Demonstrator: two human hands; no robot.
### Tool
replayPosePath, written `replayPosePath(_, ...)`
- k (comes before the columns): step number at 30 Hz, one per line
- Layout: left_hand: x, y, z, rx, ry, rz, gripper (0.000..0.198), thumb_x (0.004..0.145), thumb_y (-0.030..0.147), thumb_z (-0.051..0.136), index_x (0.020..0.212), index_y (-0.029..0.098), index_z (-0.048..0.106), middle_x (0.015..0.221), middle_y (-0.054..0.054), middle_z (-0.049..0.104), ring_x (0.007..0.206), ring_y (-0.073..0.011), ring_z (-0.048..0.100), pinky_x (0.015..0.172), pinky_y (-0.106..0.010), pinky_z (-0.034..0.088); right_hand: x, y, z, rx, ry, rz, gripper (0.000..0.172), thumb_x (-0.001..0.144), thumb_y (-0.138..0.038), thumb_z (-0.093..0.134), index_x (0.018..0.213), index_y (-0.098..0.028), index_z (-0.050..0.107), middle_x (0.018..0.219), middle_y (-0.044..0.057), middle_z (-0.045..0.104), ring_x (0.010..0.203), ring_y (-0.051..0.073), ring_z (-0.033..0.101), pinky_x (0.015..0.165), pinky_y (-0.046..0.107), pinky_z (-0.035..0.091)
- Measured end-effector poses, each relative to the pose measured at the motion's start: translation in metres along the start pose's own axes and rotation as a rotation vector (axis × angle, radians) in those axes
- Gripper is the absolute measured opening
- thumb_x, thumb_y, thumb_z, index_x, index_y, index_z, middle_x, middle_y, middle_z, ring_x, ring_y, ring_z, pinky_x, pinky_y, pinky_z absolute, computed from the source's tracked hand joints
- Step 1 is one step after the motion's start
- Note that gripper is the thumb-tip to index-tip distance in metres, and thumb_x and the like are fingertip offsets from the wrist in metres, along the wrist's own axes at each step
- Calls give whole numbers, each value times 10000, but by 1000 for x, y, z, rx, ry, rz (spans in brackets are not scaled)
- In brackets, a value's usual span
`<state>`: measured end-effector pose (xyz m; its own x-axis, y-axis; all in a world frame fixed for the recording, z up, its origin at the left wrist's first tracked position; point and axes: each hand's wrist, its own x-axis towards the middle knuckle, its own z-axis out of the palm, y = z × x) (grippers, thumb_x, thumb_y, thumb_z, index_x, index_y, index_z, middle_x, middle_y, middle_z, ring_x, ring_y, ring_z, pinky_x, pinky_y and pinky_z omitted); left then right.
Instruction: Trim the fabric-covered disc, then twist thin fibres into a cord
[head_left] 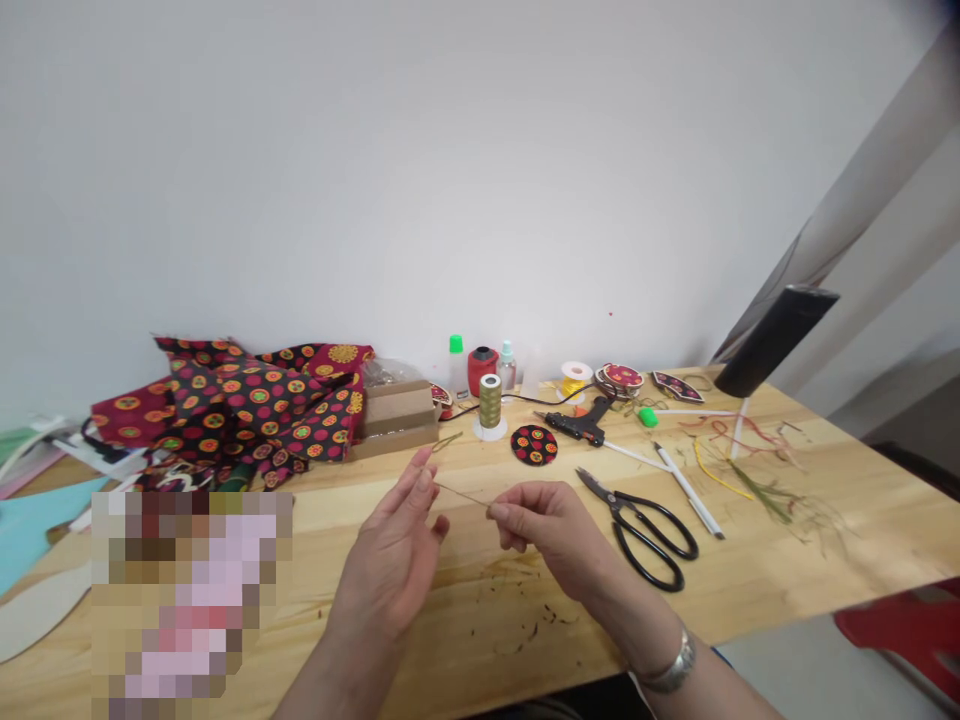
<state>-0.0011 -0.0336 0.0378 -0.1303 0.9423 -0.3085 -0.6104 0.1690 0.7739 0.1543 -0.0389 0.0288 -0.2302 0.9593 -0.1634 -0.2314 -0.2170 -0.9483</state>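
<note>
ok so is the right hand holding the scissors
No, the scissors lie on the table apart from the right hand, which pinches a thin cord.

A smooth, plain, pale grey wall (420, 180) rises along the far side under soft, diffuse light. Before it spreads a pale-brown, grained wooden tabletop (847, 500); shadow darkens the far right.
</note>
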Motion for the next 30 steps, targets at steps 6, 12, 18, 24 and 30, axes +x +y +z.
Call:
replayPosePath(6, -1, 5, -5, -30, 27, 43, 270, 613, 262, 778, 876, 232, 720, 1132, 4, 582, 731, -88, 489, 536, -185, 416, -1, 2, -15, -6, 54, -19, 231, 666, -334, 713, 641, -119, 631, 489, -21, 556, 454, 61, 420, 497, 221, 312)
replayPosePath(12, -1, 6, -10, -51, 28, 54, 207, 633, 214, 764, 836, 209, 726, 1222, 2, 552, 739, -81, 505, 525, -170, 456, -1, -3, -21, -19, 64, -37, 225, 678, -322, 697, 631, -121, 607, 485, -29, 538, 453, 62, 419, 493, 220, 310)
replayPosePath(18, 2, 7, -23, -7, 18, 17, 167, 666, 106, 707, 832, 105, 726, 924, -69, 662, 674, -86, 545, 546, -162, 493, -2, -10, -26, -183, 50, -93, 197, 721, -304, 651, 644, -128, 606, 519, -31, 534, 494, 69, 432, 522, 218, 335)
replayPosePath(24, 13, 13, -38, -6, 139, 144, 160, 720, 44, 609, 822, 87, 724, 745, -51, 657, 615, -76, 562, 525, -136, 490, -6, -20, -28, -334, 47, -114, 163, 736, -288, 619, 669, -139, 623, 536, -31, 529, 507, 73, 414, 520, 211, 337)
replayPosePath(30, 3, 4, -28, 161, 17, 483, 105, 764, 213, 642, 819, 189, 728, 975, -36, 695, 938, -153, 610, 874, -266, 476, -11, -26, -16, -487, -8, -117, 157, 751, -244, 585, 632, -145, 613, 548, -31, 514, 526, 76, 415, 516, 201, 335)
